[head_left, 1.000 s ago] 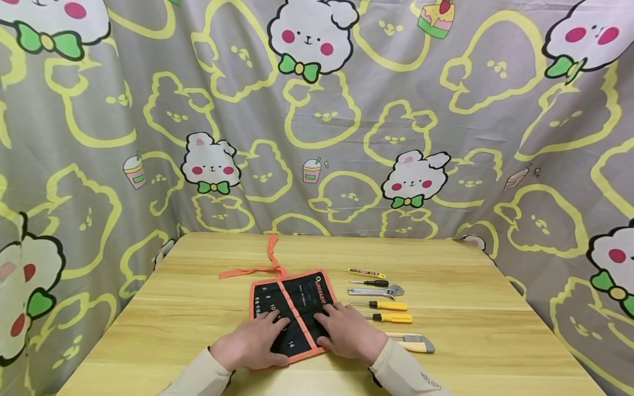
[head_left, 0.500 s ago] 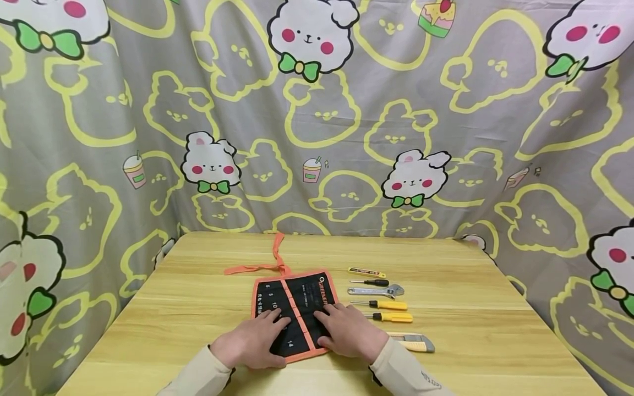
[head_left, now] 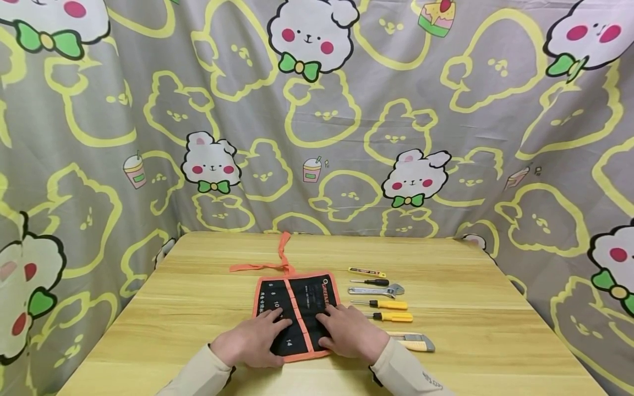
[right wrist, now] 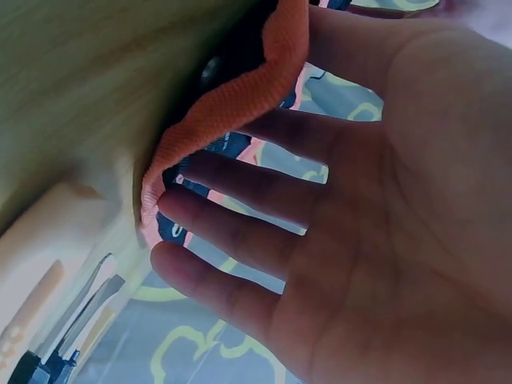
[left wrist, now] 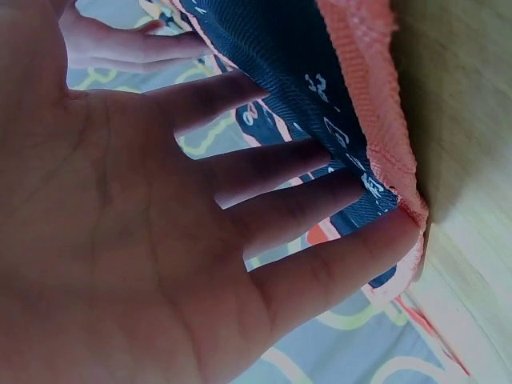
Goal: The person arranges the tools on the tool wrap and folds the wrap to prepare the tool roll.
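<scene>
A black fabric tool pouch (head_left: 312,300) with orange trim lies flat on the table, printed with numbers down its left part. Orange tie straps (head_left: 284,256) stretch from its far edge. On its near left portion rests my left hand (head_left: 252,338), fingers extended; the left wrist view has those fingertips touching the pouch near its orange border (left wrist: 384,120). Across from it, my right hand (head_left: 354,333) lays its straight fingers on the right side. The right wrist view shows these fingertips along the raised, wavy orange edge (right wrist: 232,104). Both hands cover parts of the pouch.
Right of the pouch lie a slim yellow item (head_left: 366,272), a small black screwdriver (head_left: 378,282), an adjustable wrench (head_left: 373,291), two yellow-handled screwdrivers (head_left: 393,304) and a utility knife (head_left: 418,342) partly behind my right wrist. A patterned curtain (head_left: 337,137) surrounds the table.
The pouch has turned slightly clockwise under my hands, its far edge and straps shifting right. Both hands stay in nearly the same place, and the tools lie as before.
</scene>
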### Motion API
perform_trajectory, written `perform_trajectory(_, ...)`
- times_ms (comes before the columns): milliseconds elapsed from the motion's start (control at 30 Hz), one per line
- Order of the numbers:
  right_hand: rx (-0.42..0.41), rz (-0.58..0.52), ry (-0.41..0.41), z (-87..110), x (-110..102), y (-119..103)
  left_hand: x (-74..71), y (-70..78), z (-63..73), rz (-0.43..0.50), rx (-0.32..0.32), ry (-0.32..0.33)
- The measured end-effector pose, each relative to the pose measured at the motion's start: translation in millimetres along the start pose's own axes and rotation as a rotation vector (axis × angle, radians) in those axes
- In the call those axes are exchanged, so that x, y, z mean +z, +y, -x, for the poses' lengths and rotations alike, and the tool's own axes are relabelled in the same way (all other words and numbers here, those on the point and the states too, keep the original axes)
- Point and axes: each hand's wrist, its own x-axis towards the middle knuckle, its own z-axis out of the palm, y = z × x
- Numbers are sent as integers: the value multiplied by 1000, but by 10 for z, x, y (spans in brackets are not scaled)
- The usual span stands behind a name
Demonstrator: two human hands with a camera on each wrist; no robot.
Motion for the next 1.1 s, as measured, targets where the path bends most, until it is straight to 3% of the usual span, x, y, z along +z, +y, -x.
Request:
perform_trajectory(833,1,-9,-8,7,-27,53,-27,-56,-4,49,54,-1)
perform_trajectory(1100,-10,-14,42,47,-46,100,-18,-68,-7,44,59,-9)
